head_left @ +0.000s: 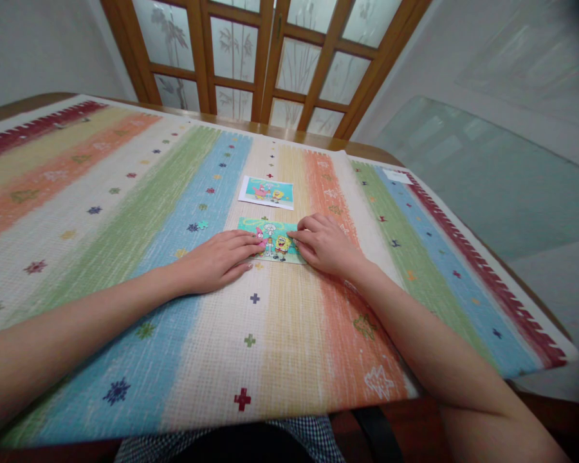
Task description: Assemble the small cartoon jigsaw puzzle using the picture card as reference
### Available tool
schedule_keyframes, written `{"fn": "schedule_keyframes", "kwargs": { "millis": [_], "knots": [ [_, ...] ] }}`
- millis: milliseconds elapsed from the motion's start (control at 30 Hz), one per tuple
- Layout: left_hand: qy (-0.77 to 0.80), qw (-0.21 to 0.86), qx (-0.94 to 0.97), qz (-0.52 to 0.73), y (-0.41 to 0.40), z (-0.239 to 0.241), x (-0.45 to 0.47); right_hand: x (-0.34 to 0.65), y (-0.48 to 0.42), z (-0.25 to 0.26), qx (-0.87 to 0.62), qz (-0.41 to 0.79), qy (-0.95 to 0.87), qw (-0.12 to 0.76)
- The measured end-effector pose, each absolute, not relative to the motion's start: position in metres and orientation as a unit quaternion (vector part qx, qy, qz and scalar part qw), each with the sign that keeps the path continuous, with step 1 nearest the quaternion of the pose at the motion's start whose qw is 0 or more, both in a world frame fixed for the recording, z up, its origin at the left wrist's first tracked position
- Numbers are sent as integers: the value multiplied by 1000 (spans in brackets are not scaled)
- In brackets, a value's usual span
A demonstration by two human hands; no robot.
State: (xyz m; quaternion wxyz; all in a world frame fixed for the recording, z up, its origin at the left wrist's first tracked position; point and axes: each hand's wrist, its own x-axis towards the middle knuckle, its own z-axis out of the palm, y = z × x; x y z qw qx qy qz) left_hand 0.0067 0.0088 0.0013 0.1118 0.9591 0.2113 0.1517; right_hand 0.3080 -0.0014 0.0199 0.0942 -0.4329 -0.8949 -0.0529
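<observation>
Both hands meet over a small cartoon jigsaw puzzle point(273, 240) lying flat near the middle of a striped woven mat point(125, 212) that covers a wooden table point(289, 134). Left hand point(217, 259) lies palm down, fingers stretched out and close together, its fingertips point(255, 243) pressing on the puzzle's left part. Right hand point(324, 244) is curled loosely, fingers bent and drawn in, the tips touching the puzzle's right end at the yellow figure; whether a loose piece is pinched beneath them cannot be told. Neither hand lifts anything clear of the mat.

Just beyond the puzzle, apart from it, lies a printed reference card point(266, 191) with a white border and the same cartoon scene. A small white slip point(397, 175) rests near the mat's far right edge. Behind the table stands a wooden-framed door point(265, 58) with frosted glass panes, and a pane of glass point(482, 167) leans at the right against the wall.

By the look of it, the work stands at pressing or seating the picture's right portion while the left hand steadies the rest. Any further move would call for light, even fingertip pressure, since the thin pieces could slide on the ribbed weave or buckle at their joints
</observation>
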Motion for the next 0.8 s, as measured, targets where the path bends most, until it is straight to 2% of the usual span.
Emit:
{"fn": "schedule_keyframes", "kwargs": {
  "millis": [233,467,633,800],
  "knots": [
    [240,117,941,207,12,8,4,315,13,3,-451,66,-865,212],
    [369,73,878,295,43,15,-29,315,15,-4,-502,90,-775,374],
    [432,117,840,308,68,14,-58,318,14,-8,-516,102,-759,385],
    [402,112,879,230,82,11,-78,317,12,-6,-503,105,-771,376]
  ]
}}
